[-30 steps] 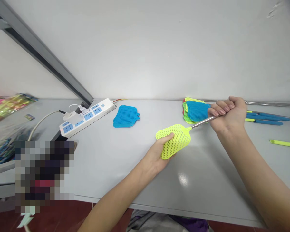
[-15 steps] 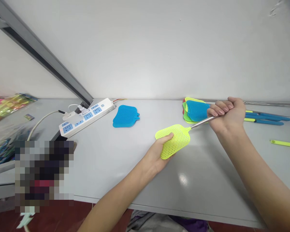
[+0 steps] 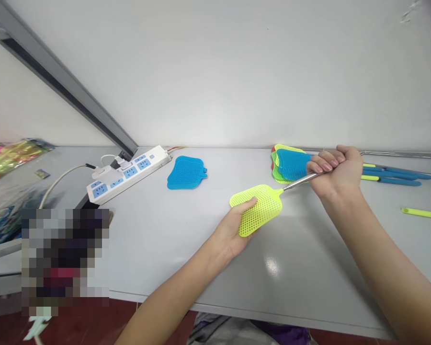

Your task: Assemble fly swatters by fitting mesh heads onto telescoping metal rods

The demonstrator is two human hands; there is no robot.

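Observation:
My left hand (image 3: pixel 233 227) cups the lime-yellow mesh head of a plastic fly swatter (image 3: pixel 260 209), with the thumb across its face. My right hand (image 3: pixel 335 172) is closed around the swatter's thin metal handle (image 3: pixel 298 181), which runs up and to the right through the fist. Just behind that fist lies a stack of swatter heads (image 3: pixel 290 164), blue on top, with green and red edges showing below. A loose blue swatter head (image 3: pixel 186 172) lies on the table further left.
Several blue-and-yellow handles (image 3: pixel 391 175) and a lime rod (image 3: pixel 424 213) lie at the right on the grey table (image 3: pixel 158 244). A white power strip (image 3: pixel 127 176) with plugs stands at back left, near colourful packaging (image 3: pixel 10 155). A pixelated patch covers the left foreground.
Both hands and the swatter have shifted slightly left, and the right fist sits a little closer to the swatter head. The grip of each hand looks unchanged.

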